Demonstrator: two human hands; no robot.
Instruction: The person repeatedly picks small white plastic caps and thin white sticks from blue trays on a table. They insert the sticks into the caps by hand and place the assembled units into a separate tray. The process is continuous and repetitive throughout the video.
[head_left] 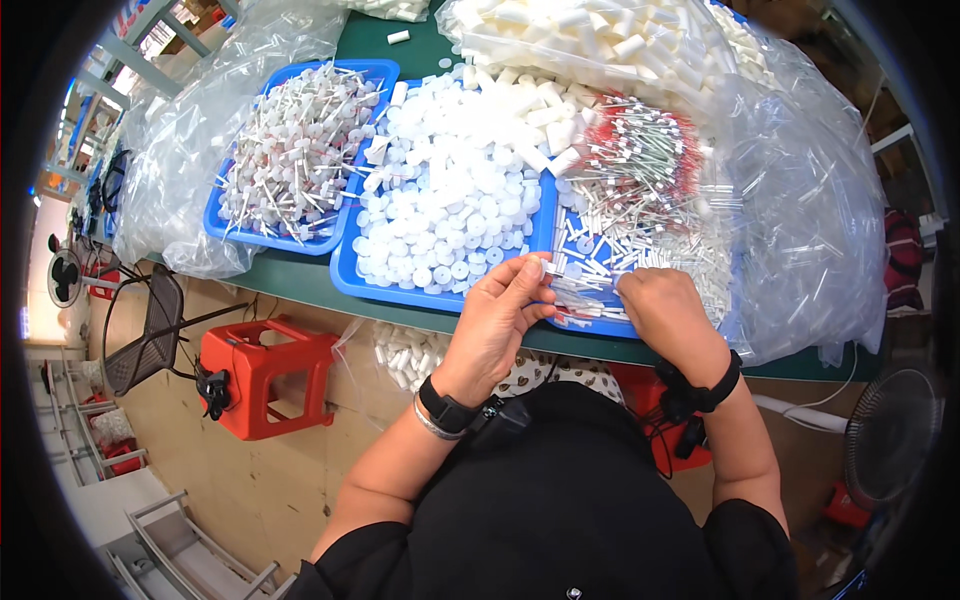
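Observation:
My left hand (508, 298) is raised over the front edge of the table, thumb and forefinger pinched on a small white piece too small to name. Just to its right, my right hand (668, 308) is closed over the front of a blue tray (600, 325); what its fingertips hold, if anything, is hidden. Thin white sticks (590, 255) fill that tray, with red-ended wired pieces (650, 150) heaped behind them. Beside it, a middle blue tray (400, 292) is piled with translucent white discs (440, 225).
A left blue tray (222, 228) holds assembled sticks with discs. White foam-like cylinders (600, 45) fill a clear bag at the back. Plastic bags (800, 200) flank the trays on the green table (300, 280). A red stool (262, 375) and a fan (890, 435) stand below.

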